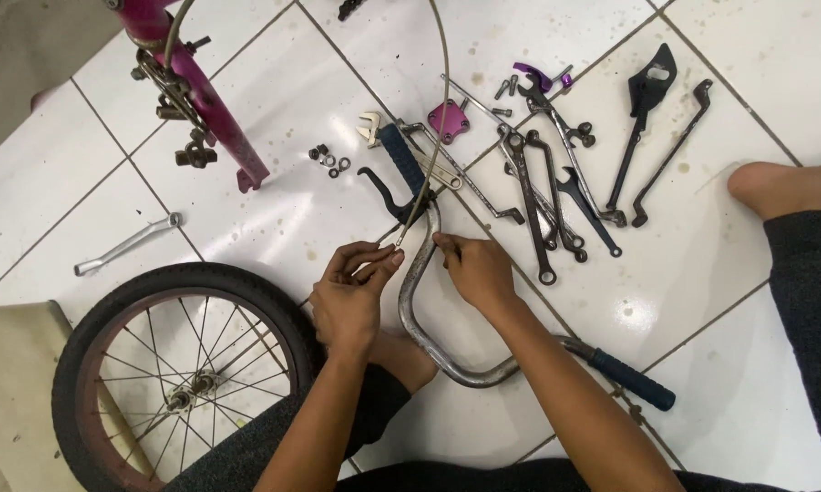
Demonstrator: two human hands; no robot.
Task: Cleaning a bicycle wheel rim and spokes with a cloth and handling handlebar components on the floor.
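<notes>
1. The handlebar (420,301), a bent chrome tube with blue grips, lies on the white tiled floor (729,383) in front of the seated person; one blue grip (400,157) points away, the other (634,381) lies to the right near the right forearm.
2. The left hand (351,292) is closed in a narrow pinch on the end of the thin brake cable (429,155), just left of the tube. The pinch is best kept close to the cable tip, so that the end does not flex or fray.
3. The right hand (474,269) is closed with thumb and fingertips on the tube, or on a small part at it; which of the two cannot be told. The bar is best steadied here, so that it does not roll while the cable is worked.
4. The cable runs up from the pinch past the black brake lever (385,196) and out of the top of the view. It should be kept in a smooth curve, without a kink.
5. The spanners (543,196) lie just beyond the right hand and the loose nuts (328,159) lie near the pink frame (201,91); neither should be swept aside by a sleeve.
6. The wheel (178,374) stands close beside the left forearm, so the elbow is best held in.
</notes>
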